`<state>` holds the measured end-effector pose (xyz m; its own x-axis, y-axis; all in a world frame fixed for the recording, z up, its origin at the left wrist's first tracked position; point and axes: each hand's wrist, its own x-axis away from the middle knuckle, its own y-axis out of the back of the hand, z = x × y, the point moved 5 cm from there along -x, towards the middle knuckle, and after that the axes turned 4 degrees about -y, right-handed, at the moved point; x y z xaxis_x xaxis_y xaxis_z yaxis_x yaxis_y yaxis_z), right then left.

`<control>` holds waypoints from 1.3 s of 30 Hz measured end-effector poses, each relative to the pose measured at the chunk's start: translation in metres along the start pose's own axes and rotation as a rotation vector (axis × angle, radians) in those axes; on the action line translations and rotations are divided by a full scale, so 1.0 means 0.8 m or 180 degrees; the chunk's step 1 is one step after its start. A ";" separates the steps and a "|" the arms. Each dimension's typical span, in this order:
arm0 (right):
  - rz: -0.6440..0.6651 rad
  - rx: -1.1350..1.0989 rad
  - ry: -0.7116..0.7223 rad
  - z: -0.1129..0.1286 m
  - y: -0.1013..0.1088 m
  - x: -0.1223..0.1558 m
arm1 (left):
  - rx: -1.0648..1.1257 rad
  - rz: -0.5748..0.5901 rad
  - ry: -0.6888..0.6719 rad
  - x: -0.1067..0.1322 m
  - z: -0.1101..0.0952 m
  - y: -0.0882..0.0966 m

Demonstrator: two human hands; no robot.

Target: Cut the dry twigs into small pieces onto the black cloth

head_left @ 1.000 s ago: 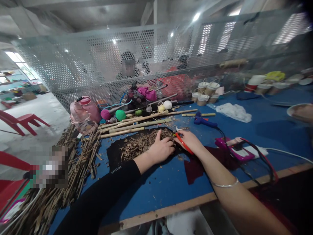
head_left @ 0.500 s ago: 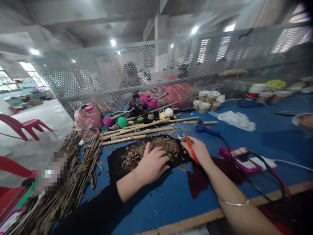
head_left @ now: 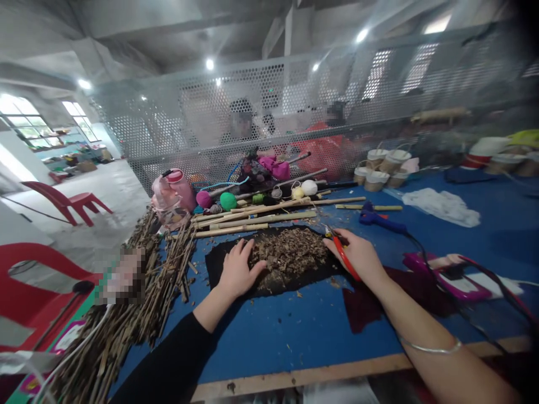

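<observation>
Brown dry plant chips (head_left: 290,249) lie heaped on a black cloth (head_left: 215,269) on the blue table. My left hand (head_left: 236,272) rests at the heap's left edge, fingers spread, thumb towards the chips, holding nothing I can see. At the opposite edge, my right hand (head_left: 362,257) is closed around red-handled scissors (head_left: 346,259). Their blades are mostly hidden by the hand. Just right of the cloth is a dark red cloth piece (head_left: 360,308), partly under my right forearm.
Thin dry stalks (head_left: 138,303) are piled at left. Behind the cloth lie bamboo sticks (head_left: 269,217) and yarn balls (head_left: 228,201), with a pink bottle (head_left: 183,188) beside them. A blue glue gun (head_left: 381,220) and purple power strip (head_left: 450,278) sit right. Perforated metal panel (head_left: 168,129) stands behind.
My left hand has moved from over the chips to their left side, uncovering the heap. The scissors' blades have swung down by the right edge. The view has turned slightly left.
</observation>
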<state>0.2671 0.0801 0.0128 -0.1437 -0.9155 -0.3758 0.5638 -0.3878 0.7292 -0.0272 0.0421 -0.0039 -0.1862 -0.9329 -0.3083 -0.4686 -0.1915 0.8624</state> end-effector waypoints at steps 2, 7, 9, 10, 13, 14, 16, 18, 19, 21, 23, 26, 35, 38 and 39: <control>0.0007 -0.0044 0.0146 0.023 0.007 0.002 | 0.0076 0.0070 -0.0262 0.001 -0.008 -0.004; -0.0030 -0.0353 0.0502 0.090 0.018 -0.005 | 0.0248 0.0178 -0.0471 0.000 -0.004 0.003; -0.0157 -0.0660 0.0574 0.109 0.017 -0.008 | 0.0228 -0.0003 -0.0421 -0.004 0.002 0.014; -0.0208 -0.0821 0.0604 0.115 0.014 -0.009 | 0.0212 -0.0141 -0.0351 -0.008 0.006 0.021; -0.0321 -0.1192 0.0696 0.121 0.000 -0.005 | 0.0042 -0.0381 -0.0021 -0.030 0.028 0.038; -0.0356 -0.1242 0.0726 0.119 -0.006 -0.003 | -0.0098 -0.0259 0.0033 -0.040 0.036 0.039; -0.0400 -0.1229 0.0769 0.112 -0.016 0.003 | -0.0374 0.0149 -0.0056 -0.060 0.049 0.033; -0.0406 -0.1132 0.0801 0.104 -0.024 0.008 | -0.0551 0.0595 -0.0256 -0.077 0.057 0.022; -0.0404 -0.1082 0.0813 0.101 -0.026 0.010 | -0.0597 0.0781 -0.0328 -0.083 0.059 0.016; -0.0387 -0.1008 0.0818 0.095 -0.027 0.011 | -0.0620 0.1043 -0.0377 -0.092 0.062 0.006; -0.0384 -0.0982 0.0798 0.092 -0.027 0.010 | -0.0605 0.1166 -0.0356 -0.098 0.061 0.001; -0.0414 -0.1007 0.0751 0.092 -0.027 0.009 | -0.0612 0.1115 -0.0258 -0.104 0.056 0.003; -0.0380 -0.0991 0.0764 0.099 -0.029 0.015 | -0.1002 0.1157 0.0405 -0.112 0.030 -0.001; -0.0390 -0.0961 0.0763 0.100 -0.029 0.016 | -0.0920 0.1156 0.0341 -0.113 0.035 0.001; -0.0396 -0.0956 0.0771 0.101 -0.029 0.016 | -0.0873 0.1138 0.0326 -0.112 0.038 0.002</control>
<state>0.1865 0.0684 0.0372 -0.0503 -0.7979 -0.6006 0.7720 -0.4126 0.4835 -0.0376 0.1350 0.0128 -0.2017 -0.9778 0.0571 -0.1420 0.0868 0.9861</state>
